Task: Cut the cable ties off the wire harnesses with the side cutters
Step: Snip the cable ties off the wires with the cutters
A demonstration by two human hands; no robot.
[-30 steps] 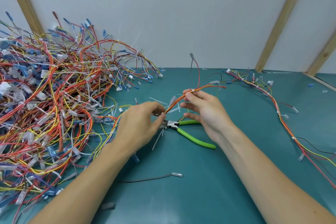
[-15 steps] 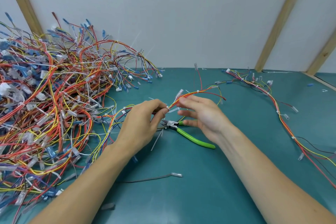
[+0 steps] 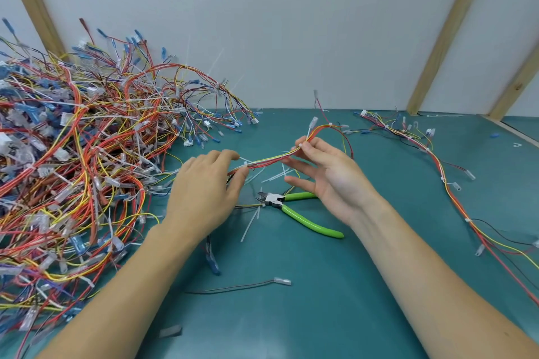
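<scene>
A thin wire harness (image 3: 272, 158) of red, orange and yellow wires stretches between my two hands above the teal table. My left hand (image 3: 205, 192) pinches its left end between thumb and fingers. My right hand (image 3: 326, 175) pinches it further right with thumb and forefinger, the other fingers spread. Beyond my right hand the harness arches up to white connectors. The side cutters (image 3: 294, 210), with green handles, lie on the table below the harness, untouched, jaws pointing left. Cut white cable ties (image 3: 251, 224) lie around them.
A big tangled pile of harnesses (image 3: 75, 160) fills the left side. A long harness (image 3: 449, 183) lies along the right. A loose black wire with a clear terminal (image 3: 248, 286) lies near the front. Wooden frame posts (image 3: 443, 35) stand against the white wall.
My hands have drawn apart along the harness, stretching it out. My right hand has slid up and to the right and spread its lower fingers. The cutters have not moved.
</scene>
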